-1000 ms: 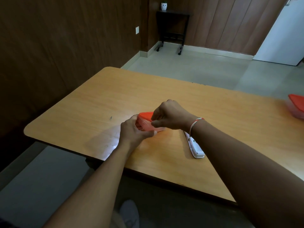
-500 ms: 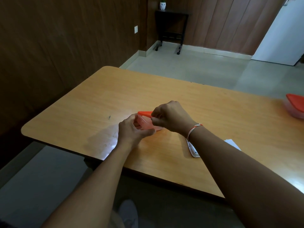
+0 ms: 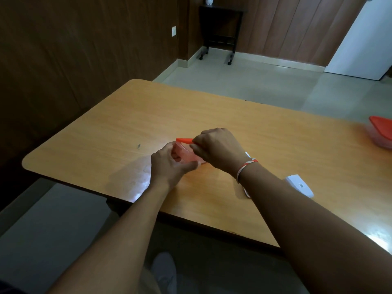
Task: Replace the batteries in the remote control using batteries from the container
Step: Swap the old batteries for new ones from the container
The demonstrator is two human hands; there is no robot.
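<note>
A small clear pink container (image 3: 186, 154) stands on the wooden table (image 3: 127, 128), near the front edge. My left hand (image 3: 169, 164) grips its near side. My right hand (image 3: 218, 148) pinches the orange lid (image 3: 184, 140) and holds its left edge raised off the box. What lies inside the container is hidden. The white remote control (image 3: 246, 190) lies behind my right forearm, mostly covered. A white flat piece (image 3: 299, 185), perhaps its battery cover, lies to the right of that forearm.
A second clear container with an orange lid (image 3: 380, 131) sits at the table's far right edge. A dark side table (image 3: 220, 28) stands against the back wall. My shoe (image 3: 164, 272) shows on the floor below the table's front edge.
The orange lid has come up from the container as my right hand peeled it. The white flat piece has come into sight to the right of my forearm.
</note>
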